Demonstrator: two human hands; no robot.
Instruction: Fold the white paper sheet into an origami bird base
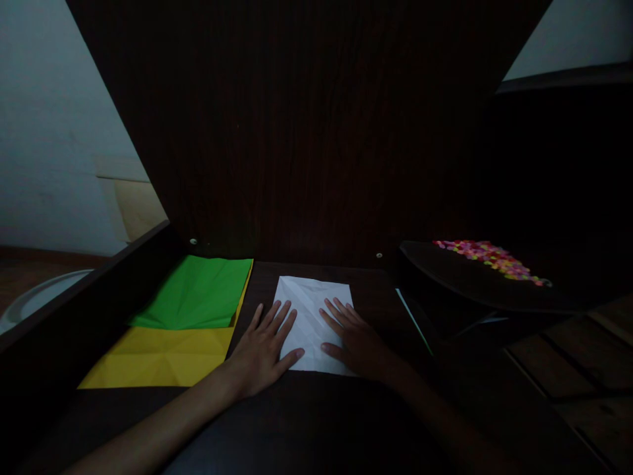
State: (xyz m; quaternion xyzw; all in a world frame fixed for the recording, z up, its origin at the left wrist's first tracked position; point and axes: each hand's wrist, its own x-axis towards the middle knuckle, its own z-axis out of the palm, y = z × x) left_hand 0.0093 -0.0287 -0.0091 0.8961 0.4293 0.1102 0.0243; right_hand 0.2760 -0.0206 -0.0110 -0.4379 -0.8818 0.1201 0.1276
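Note:
A creased sheet of white paper [309, 333] lies flat on the dark wooden surface in front of me. My left hand [264, 346] rests palm down over its left side, fingers spread. Over the right side lies my right hand [353, 336], also flat with its fingers apart. Neither hand grips anything. To the left of my left hand are a green sheet of paper [202, 290] and a yellow sheet of paper [163, 356], both with fold lines; the green one partly covers the yellow one.
A dark upright panel [306, 132] rises behind the papers. On the left runs a raised dark side board [89, 284]. Small pink, red and yellow pieces [494, 260] lie in a heap on a dark rounded shelf [445, 274] at the right. A whitish round rim [30, 293] shows at far left.

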